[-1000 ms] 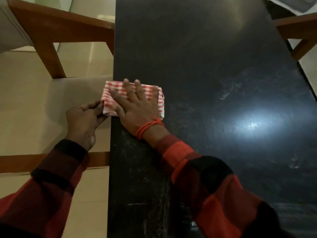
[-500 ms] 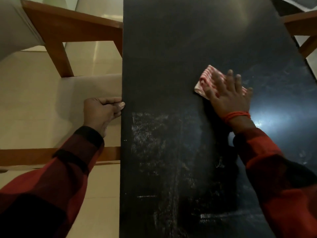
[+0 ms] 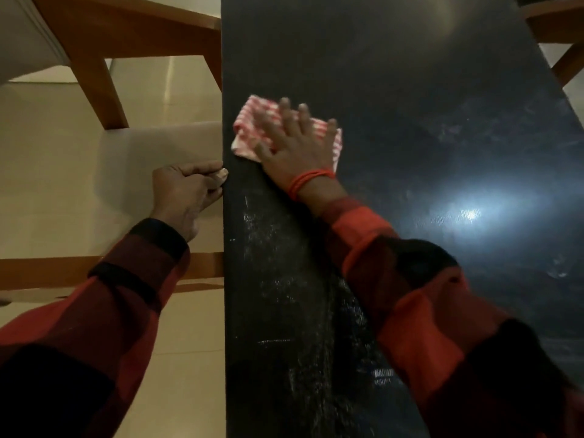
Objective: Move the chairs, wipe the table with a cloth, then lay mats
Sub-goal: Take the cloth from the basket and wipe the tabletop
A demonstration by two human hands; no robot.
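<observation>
A folded red-and-white striped cloth (image 3: 252, 124) lies on the black table (image 3: 410, 90) close to its left edge. My right hand (image 3: 297, 147) presses flat on the cloth, fingers spread, covering most of it. My left hand (image 3: 186, 191) is curled at the table's left edge, thumb and fingertips touching the rim, with nothing seen in it. Dusty white streaks mark the tabletop nearer to me, below the cloth. A wooden chair (image 3: 126, 36) with a pale seat stands to the left of the table.
Part of another wooden chair (image 3: 556, 30) shows at the table's far right corner. A wooden rail (image 3: 47, 271) runs across low on the left. Pale tiled floor (image 3: 47, 169) lies left of the table. A bright light glare reflects on the tabletop's right side.
My right hand slid the cloth from the left edge out to the table's middle, then back to the left edge. My left hand let go of the cloth's corner and settled on the table rim.
</observation>
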